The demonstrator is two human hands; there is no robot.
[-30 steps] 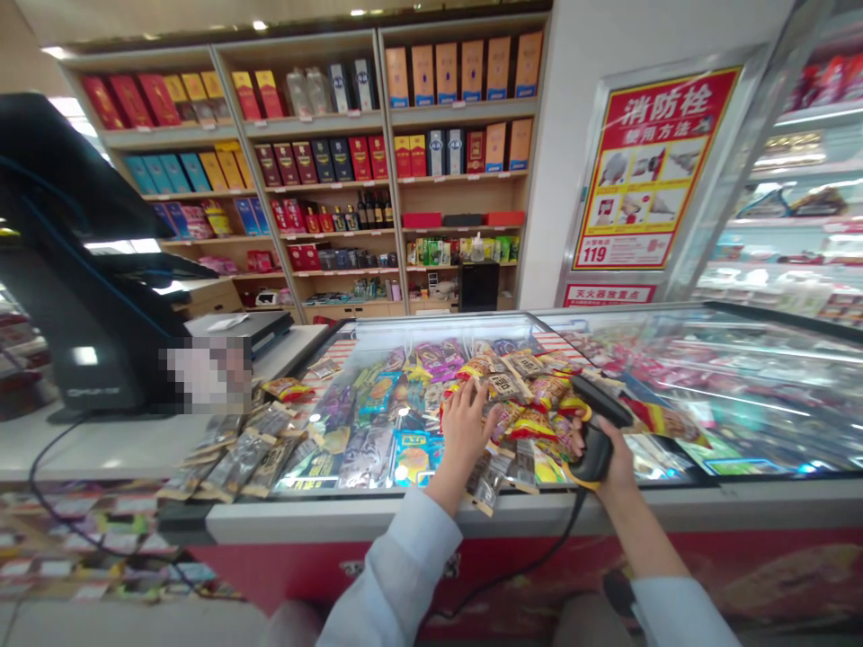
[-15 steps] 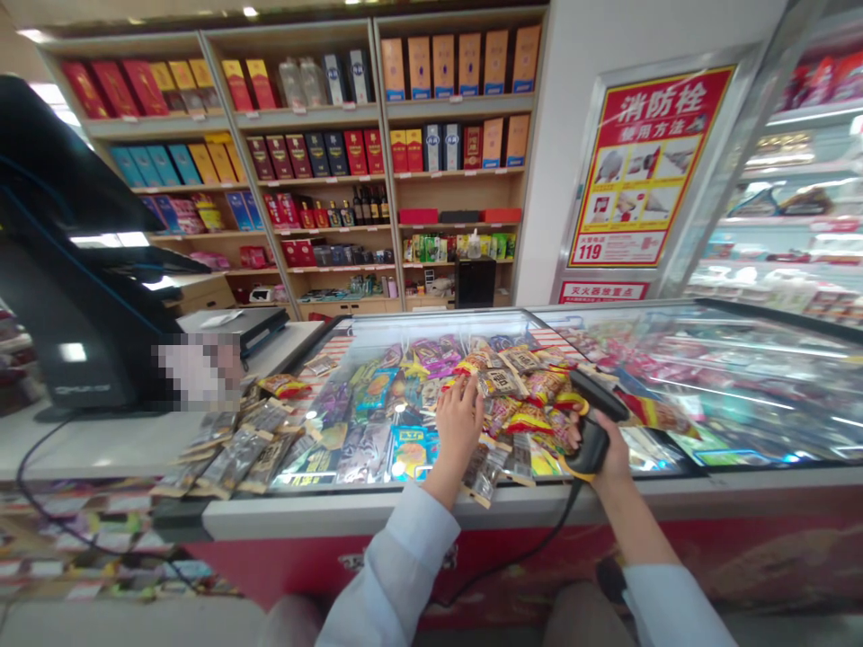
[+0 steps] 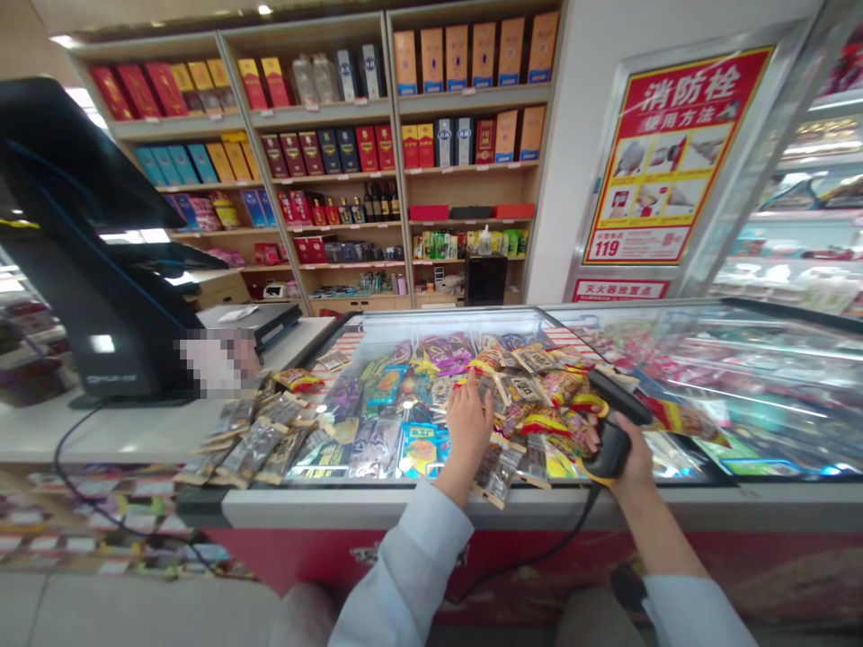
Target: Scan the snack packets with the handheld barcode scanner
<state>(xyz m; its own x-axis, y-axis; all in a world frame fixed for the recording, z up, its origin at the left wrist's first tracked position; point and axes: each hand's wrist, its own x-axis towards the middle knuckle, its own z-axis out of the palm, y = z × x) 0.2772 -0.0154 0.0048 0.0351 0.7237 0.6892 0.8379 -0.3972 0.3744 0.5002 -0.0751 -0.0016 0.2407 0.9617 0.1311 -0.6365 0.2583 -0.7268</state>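
My right hand is wrapped round the grip of a black and yellow barcode scanner, whose head lies over the right side of a snack pile. A cable runs down from the scanner's grip. My left hand has its fingers stretched forward at the left edge of the pile; whether the fingertips touch a packet is hard to tell. Just right of it lies a clear-and-brown snack packet. Red and yellow snack bags sit between my hands. More small clear packets rest by the front edge.
The packets lie on the glass top of a chest freezer holding colourful bags. Another heap of small packets lies at the left, beside a black checkout terminal. Shelves of boxes stand behind.
The view has shifted slightly, so everything sits further right in the picture. My left hand's fingers are a little straighter beside the packets. The scanner stays in my right hand.
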